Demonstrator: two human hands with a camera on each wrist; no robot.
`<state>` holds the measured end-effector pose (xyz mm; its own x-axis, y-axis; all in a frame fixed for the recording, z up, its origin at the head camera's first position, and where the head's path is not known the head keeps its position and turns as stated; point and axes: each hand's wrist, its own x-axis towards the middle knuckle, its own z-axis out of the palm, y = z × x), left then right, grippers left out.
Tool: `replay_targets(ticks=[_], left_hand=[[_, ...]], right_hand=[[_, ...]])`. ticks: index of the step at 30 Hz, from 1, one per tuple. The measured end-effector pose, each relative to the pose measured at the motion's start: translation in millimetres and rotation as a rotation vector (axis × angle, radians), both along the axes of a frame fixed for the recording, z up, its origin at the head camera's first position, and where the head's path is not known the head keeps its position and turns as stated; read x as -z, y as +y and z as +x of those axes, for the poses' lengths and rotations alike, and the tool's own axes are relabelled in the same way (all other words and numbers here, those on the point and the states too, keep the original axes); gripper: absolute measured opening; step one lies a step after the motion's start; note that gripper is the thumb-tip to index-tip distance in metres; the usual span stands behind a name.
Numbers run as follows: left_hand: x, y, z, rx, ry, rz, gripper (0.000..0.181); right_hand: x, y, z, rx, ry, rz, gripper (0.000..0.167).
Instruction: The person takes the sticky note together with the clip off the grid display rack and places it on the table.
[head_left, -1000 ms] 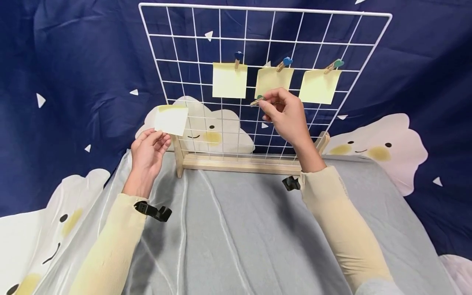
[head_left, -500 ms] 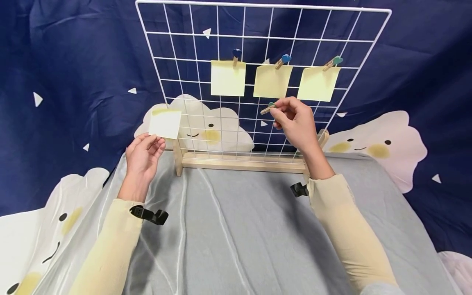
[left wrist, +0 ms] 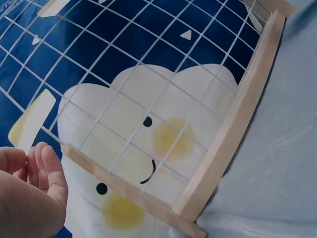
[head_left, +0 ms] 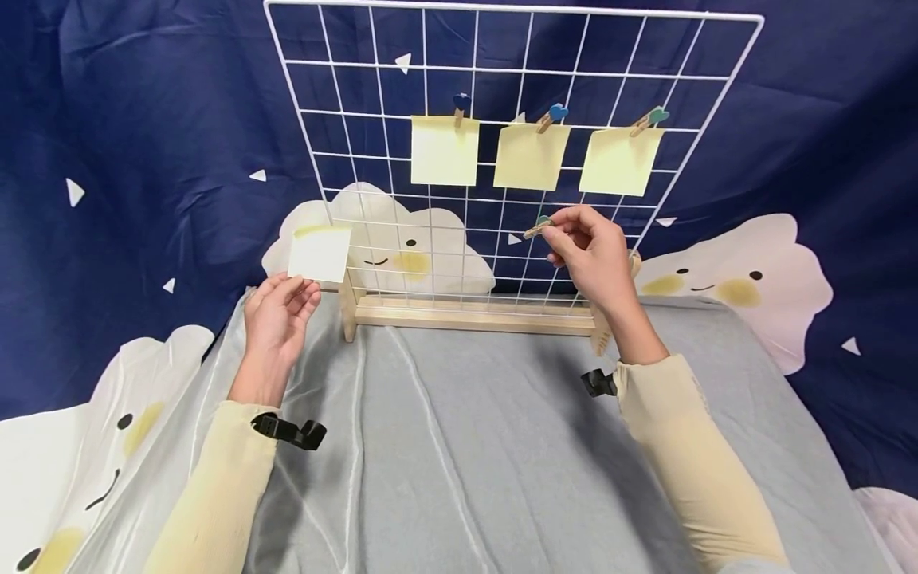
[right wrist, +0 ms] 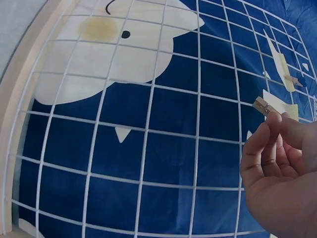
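A pale yellow note (head_left: 319,254) is pinched at its lower edge by my left hand (head_left: 278,323), near the left side of the white wire grid (head_left: 502,72). The left wrist view shows the same note (left wrist: 33,119) in the fingers. My right hand (head_left: 597,253) pinches a wooden clothespin (head_left: 536,229) with a green top, in front of the grid; the clothespin (right wrist: 263,106) also shows in the right wrist view. Above, three yellow notes (head_left: 445,151) hang on the grid, each under a clothespin: dark blue (head_left: 461,104), blue (head_left: 557,112) and green (head_left: 656,117).
The grid stands in a wooden base (head_left: 473,316) at the back of the grey cloth (head_left: 430,446). Behind it hangs a dark blue backdrop (head_left: 165,104) with smiling clouds and small white triangles. A black strap is on each wrist.
My right hand has moved right and down with its clothespin. My left hand, still holding the note, has moved slightly left and down. The hanging notes stay clipped.
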<state>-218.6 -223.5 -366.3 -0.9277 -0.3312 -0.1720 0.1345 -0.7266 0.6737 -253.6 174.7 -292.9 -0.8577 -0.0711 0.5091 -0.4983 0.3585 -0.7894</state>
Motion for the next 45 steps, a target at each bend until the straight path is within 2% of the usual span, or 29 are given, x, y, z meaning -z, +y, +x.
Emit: replay_targets(ticks=[10, 16, 24, 32, 41, 45], left_hand=[[19.2, -3.6, 7.1, 0.001, -0.049, -0.019, 0.015], [29.2, -5.4, 12.6, 0.006, -0.081, -0.016, 0.014], [39.7, -5.2, 17.2, 0.01, -0.121, -0.009, 0.015], [51.0, -10.4, 23.6, 0.002, -0.135, -0.026, 0.016], [64.7, -17.5, 32.3, 0.02, -0.184, -0.036, 0.016], [68.2, -20.2, 34.0, 0.027, -0.182, -0.053, 0.016]], right_hand=[[15.6, 16, 7.9, -0.004, -0.042, -0.051, 0.023], [24.9, 24, 10.5, 0.02, -0.025, -0.044, 0.021], [38.1, 37, 10.7, 0.054, -0.056, -0.034, 0.02], [51.0, 45, 13.0, 0.023, -0.081, -0.122, 0.02], [68.9, 65, 15.1, 0.082, -0.145, -0.122, 0.022], [76.5, 72, 15.3, 0.103, -0.151, -0.113, 0.021]])
